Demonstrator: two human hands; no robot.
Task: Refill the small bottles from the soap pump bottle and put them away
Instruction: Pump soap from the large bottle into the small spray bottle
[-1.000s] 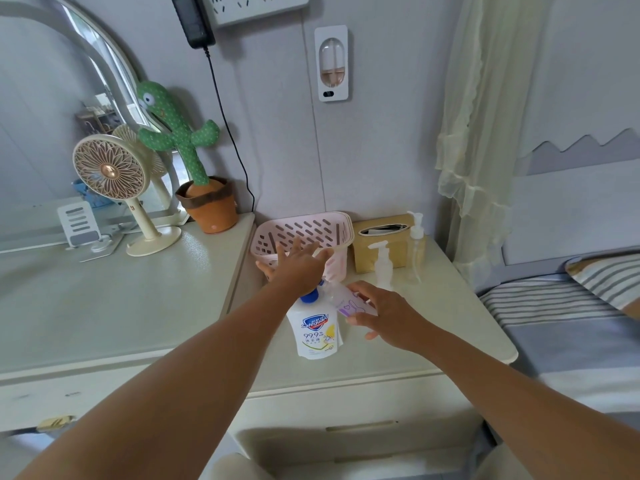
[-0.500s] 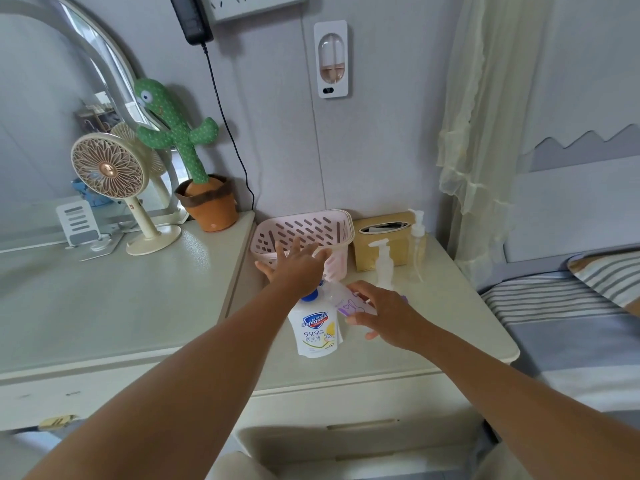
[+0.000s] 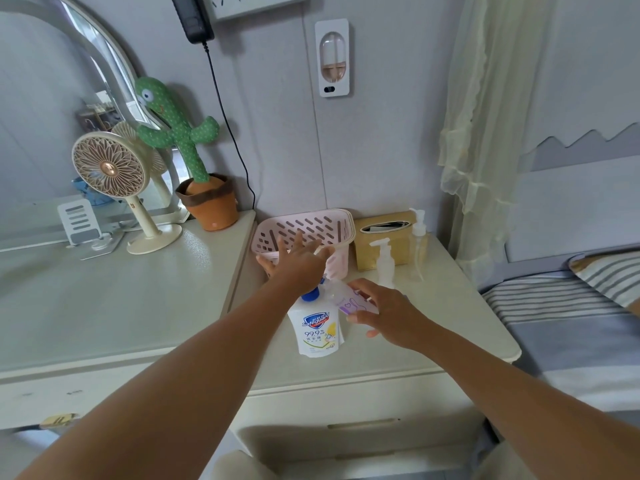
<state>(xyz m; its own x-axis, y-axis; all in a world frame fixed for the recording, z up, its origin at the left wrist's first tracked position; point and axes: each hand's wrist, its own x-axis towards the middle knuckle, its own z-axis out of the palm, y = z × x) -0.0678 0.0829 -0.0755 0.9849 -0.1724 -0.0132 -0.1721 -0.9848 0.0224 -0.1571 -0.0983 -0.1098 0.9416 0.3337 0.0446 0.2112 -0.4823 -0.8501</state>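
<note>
Where the soap bottle (image 3: 317,332) stands upright near the middle of the bench (image 3: 433,323), find the left grip (image 3: 298,265) laid palm-down over its top, fingers straight and splayed wide, curled round nothing. Cannot tell how the palm meets the pump head, hidden beneath it; only the blue collar visible below the wrist.

Just to the right, find the right grip (image 3: 388,315) closed round a small bottle (image 3: 349,301) with a purple label, thumb on the near side, fingers wrapped over the far side. Held tilted, mouth end up against the soap bottle's neck, under the left palm. Cannot make out the nozzle or the small bottle's opening.

Behind the left fingertips, a pink slotted basket (image 3: 304,221), very close to them, contact unclear. Right of the basket, a tan tissue box (image 3: 375,244). In front of the box, a frosted pump bottle (image 3: 385,263), upright, just beyond the right grip's knuckles. Beside it, nearer the bench's right edge, a taller clear pump bottle (image 3: 418,244), also upright.

On the adjoining bench to the left, well apart from both grips: a plush cactus (image 3: 180,133) in an orange pot, a cream fan (image 3: 109,164), a phone stand (image 3: 81,221), all before a mirror (image 3: 52,116). Down the wall behind the pot, a black cable (image 3: 228,126). At far right, a pale curtain (image 3: 485,116) and a striped bed (image 3: 571,323).
</note>
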